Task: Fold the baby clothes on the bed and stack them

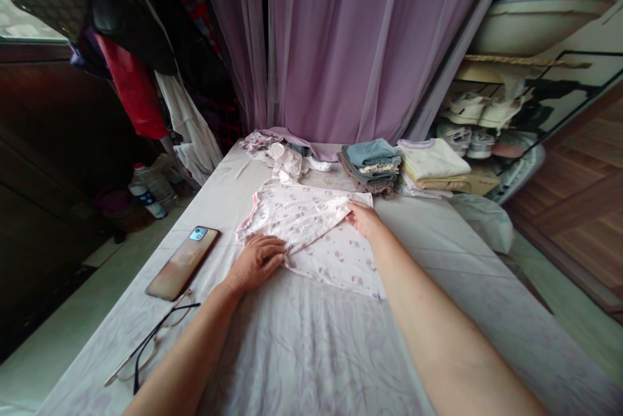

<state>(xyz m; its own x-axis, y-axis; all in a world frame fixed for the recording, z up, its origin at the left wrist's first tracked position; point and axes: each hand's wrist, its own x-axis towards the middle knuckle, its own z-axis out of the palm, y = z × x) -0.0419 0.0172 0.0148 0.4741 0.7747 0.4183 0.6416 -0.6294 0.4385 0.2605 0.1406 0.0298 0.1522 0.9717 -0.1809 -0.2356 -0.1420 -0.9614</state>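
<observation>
A small white shirt [304,211] with a scattered print and a pink edge at its left lies spread on the sheet-covered surface. Part of it is lifted and turned over, making a diagonal crease across the middle. My right hand [363,218] pinches the cloth along that raised edge, near the shirt's right side. Flat on the near left corner of the fabric rests my left hand [260,260], its thumb apart from the fingers.
Behind the shirt lie rumpled clothes [287,159], a folded blue-grey pile [372,166] and a folded white-and-yellow pile [433,163]. A phone [183,263] and eyeglasses [150,341] are at the left. A purple curtain [335,46] hangs at the back; a shoe rack [487,111] stands right.
</observation>
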